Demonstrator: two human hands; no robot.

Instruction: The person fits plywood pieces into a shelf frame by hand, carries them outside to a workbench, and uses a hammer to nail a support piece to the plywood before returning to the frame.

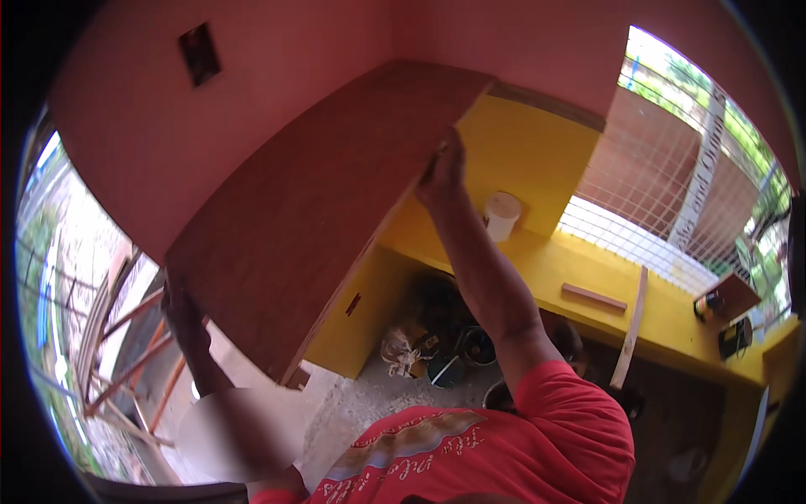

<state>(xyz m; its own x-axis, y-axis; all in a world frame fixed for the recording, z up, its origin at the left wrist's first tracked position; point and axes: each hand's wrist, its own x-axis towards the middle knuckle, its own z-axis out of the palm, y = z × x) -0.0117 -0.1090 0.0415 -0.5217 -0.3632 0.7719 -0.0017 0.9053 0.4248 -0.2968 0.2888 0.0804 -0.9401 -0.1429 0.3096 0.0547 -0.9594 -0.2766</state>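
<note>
A large reddish-brown wooden board [294, 210] lies slanted against the pink walls, over yellow cabinetry [353, 336]. My left hand [180, 307] grips the board's lower left end, its fingers partly hidden. My right hand [445, 168] is raised to the board's front edge, farther back, with fingers wrapped round it. A white tub [502, 214] stands on the yellow counter just right of my right forearm.
A wooden batten [630, 328], a shorter wood strip [593, 296] and small containers [730, 336] lie or stand on the counter. Bags and pots [445, 353] sit underneath. A window grille [638, 185] is at right. A wooden frame [126, 353] stands at left.
</note>
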